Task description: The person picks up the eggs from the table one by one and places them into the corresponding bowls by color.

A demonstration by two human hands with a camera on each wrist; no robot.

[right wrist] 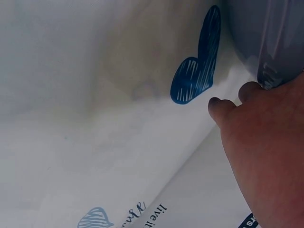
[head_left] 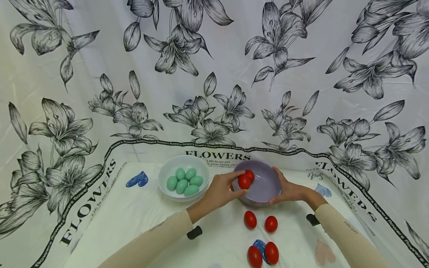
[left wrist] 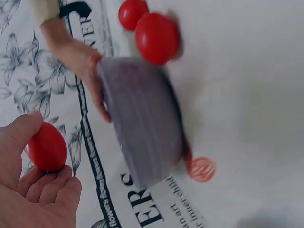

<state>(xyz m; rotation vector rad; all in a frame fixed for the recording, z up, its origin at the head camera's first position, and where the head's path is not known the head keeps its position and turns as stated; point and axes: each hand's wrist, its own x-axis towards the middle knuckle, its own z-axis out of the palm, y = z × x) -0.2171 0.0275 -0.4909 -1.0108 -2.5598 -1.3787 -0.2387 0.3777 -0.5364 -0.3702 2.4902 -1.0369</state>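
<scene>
My left hand (head_left: pixel 219 190) pinches a red egg (left wrist: pixel 47 147) between thumb and fingers at the left side of a purple bowl (head_left: pixel 268 184). Just behind that egg, in the head view, a second red egg (head_left: pixel 250 174) shows inside the bowl. The right hand (head_left: pixel 289 190) grips the bowl's right side, with its thumb toward the near edge and its fingers toward the far edge. In the right wrist view, only part of the bowl (right wrist: pixel 266 38) appears, beside the knuckles.
To the left stands a white bowl (head_left: pixel 162 186) holding several green eggs (head_left: pixel 181 186). In front of the purple bowl lie several loose red eggs (head_left: pixel 250 219) on the white printed cloth (head_left: pixel 134 223). A flowered curtain (head_left: pixel 214 82) hangs behind.
</scene>
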